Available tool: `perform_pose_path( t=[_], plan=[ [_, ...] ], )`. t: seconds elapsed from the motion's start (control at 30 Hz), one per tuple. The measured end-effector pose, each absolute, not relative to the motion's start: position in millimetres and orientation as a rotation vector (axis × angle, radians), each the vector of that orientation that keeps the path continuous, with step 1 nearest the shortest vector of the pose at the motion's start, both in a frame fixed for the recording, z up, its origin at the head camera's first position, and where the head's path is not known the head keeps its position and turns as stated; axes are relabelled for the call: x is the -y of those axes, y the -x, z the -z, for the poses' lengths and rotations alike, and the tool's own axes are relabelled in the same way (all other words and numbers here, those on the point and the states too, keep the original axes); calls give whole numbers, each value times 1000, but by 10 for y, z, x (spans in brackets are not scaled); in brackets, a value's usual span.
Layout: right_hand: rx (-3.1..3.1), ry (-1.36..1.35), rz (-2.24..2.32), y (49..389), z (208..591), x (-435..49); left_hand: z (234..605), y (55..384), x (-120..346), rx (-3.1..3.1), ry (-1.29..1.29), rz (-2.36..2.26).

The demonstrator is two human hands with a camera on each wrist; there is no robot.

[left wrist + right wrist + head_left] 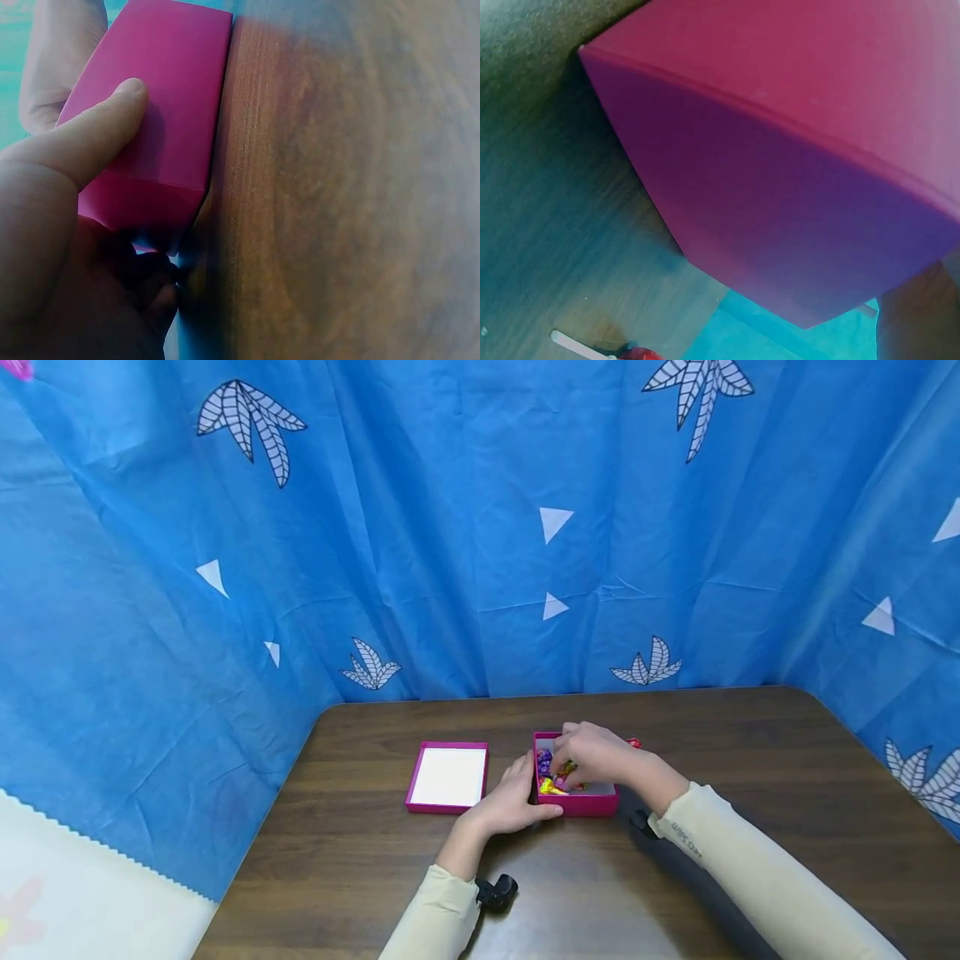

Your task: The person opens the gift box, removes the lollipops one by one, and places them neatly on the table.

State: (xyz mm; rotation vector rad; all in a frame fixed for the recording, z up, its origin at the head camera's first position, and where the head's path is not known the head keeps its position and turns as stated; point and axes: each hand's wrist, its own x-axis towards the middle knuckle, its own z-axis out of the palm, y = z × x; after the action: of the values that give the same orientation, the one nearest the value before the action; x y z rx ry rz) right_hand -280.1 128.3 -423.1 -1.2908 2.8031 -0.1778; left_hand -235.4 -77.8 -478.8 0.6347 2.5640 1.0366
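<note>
An open pink box [588, 806] stands on the table, with several wrapped candies in purple, yellow and other colours inside. My left hand [510, 802] holds the box at its near left corner. In the left wrist view, the thumb [112, 124] lies flat against one pink side while the other fingers are around the corner, partly in shadow. From above, my right hand [596, 753] reaches into the box with bent fingers among the candies; its fingertips are hidden. The right wrist view shows the box's outer walls [765, 195] but no fingers.
Left of the box lies a square pink lid [450, 777], its white inside facing up. A red-wrapped lollipop [639, 352] with a white stick lies on the table beyond the box's right side. A blue patterned curtain [480, 527] hangs behind the brown table [345, 860].
</note>
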Motion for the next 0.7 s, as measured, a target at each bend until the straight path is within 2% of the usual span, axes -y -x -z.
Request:
perform_pose_path(
  t=[0.7],
  plan=[
    [-2845, 1303, 85, 2789, 4307, -1259, 4802, 2356, 772, -2573, -655, -1027]
  ],
)
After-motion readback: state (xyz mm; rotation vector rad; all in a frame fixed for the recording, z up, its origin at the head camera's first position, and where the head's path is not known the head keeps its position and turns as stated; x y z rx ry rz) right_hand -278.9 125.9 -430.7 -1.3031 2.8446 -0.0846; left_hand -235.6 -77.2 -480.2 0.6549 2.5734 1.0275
